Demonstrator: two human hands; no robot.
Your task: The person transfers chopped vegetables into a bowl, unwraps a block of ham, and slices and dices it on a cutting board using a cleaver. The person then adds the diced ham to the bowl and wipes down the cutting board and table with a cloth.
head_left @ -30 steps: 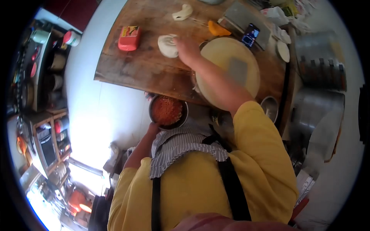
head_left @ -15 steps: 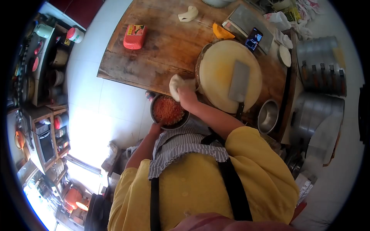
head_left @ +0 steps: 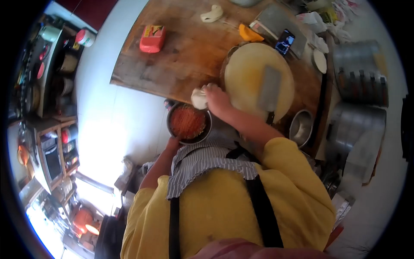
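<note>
A dark-rimmed metal bowl (head_left: 168, 125) full of finely chopped orange-red food (head_left: 187, 123) is just below the table's front edge, against my apron. My left hand (head_left: 175, 141) is closed on its near left rim; most of the fingers are hidden. Above the bowl's upper right rim, at the table edge, my right hand (head_left: 215, 98) is closed around a bunched off-white cloth (head_left: 199, 99). To the right of that hand lies a round, yellow-stained cutting board (head_left: 241, 84) with a cleaver (head_left: 269, 88) flat on it.
On the wooden table (head_left: 181, 56) are a red package (head_left: 152, 39), a pale curved piece (head_left: 211, 14), an orange wedge (head_left: 250, 33) and a phone (head_left: 284, 42). A steel bowl (head_left: 300, 128) sits at the right edge. Large metal pots (head_left: 355, 134) stand beyond it.
My right hand has shifted slightly up and right, with its fingers now curled over the cloth, which looks more bunched. The bowl and my left hand have hardly moved.
</note>
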